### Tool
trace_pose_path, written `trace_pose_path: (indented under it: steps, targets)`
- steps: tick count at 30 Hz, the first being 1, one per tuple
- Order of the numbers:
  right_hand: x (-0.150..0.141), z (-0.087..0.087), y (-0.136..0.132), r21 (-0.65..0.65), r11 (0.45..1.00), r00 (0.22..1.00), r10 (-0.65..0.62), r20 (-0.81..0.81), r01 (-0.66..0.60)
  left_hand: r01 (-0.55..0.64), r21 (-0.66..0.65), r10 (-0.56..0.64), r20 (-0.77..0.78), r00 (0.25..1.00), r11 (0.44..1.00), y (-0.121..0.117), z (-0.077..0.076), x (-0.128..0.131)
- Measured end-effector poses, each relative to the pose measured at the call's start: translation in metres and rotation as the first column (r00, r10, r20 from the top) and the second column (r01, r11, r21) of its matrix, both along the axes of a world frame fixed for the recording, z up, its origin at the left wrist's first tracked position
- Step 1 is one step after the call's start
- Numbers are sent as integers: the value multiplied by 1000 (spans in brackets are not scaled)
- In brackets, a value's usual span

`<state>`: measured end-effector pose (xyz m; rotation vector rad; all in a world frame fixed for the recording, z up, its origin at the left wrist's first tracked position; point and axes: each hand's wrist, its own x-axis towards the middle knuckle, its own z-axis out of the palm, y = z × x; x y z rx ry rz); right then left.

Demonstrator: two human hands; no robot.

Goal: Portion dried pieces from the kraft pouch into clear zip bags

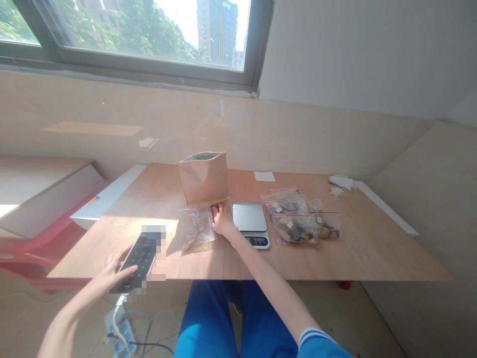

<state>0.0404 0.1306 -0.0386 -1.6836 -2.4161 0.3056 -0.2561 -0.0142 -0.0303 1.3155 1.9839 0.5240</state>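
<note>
My left hand holds a dark smartphone over the table's near left edge, fingers wrapped under it. My right hand rests on the wooden table, fingers stretched forward and touching the base of an upright brown paper pouch. A clear zip bag with light brown pieces lies just left of that hand. A small digital scale with a steel platform sits just right of it.
Several clear zip bags of dark and brown pieces lie right of the scale. A white paper slip and crumpled white scraps lie at the back. A red chair stands left; a power strip with cables lies on the floor.
</note>
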Motion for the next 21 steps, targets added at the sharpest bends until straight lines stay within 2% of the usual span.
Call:
trace_pose_path:
  steps: [2,3,6,8,10,12,16,18,21]
  targets:
    - [-1,1,-2,9,1000,1000,-8,7,8,-38,0,38,66,997,999,3,6,5]
    - [-2,0,-3,18,1000,1000,-19,12,18,-80,15,80,49,996,997,4,11,11]
    - [-7,-3,-8,52,997,998,-65,24,64,-218,200,259,-205,944,955,8,23,41]
    - [-11,-6,-11,63,994,995,-96,20,95,-177,302,236,-175,956,937,11,24,72]
    - [-15,-8,-14,65,990,992,-125,12,124,-109,346,146,-83,986,932,16,17,106]
    - [-17,-10,-16,74,986,988,-154,9,153,-19,372,69,-121,990,928,25,4,137]
    - [-19,-9,-22,113,976,983,-186,1,184,-87,434,212,-250,945,897,49,-21,176]
    - [-19,-7,-24,127,973,980,-197,9,194,-117,427,263,-300,917,897,60,-25,183]
    - [-18,-6,-29,125,973,980,-198,28,193,-154,395,290,-311,905,906,71,-23,185]
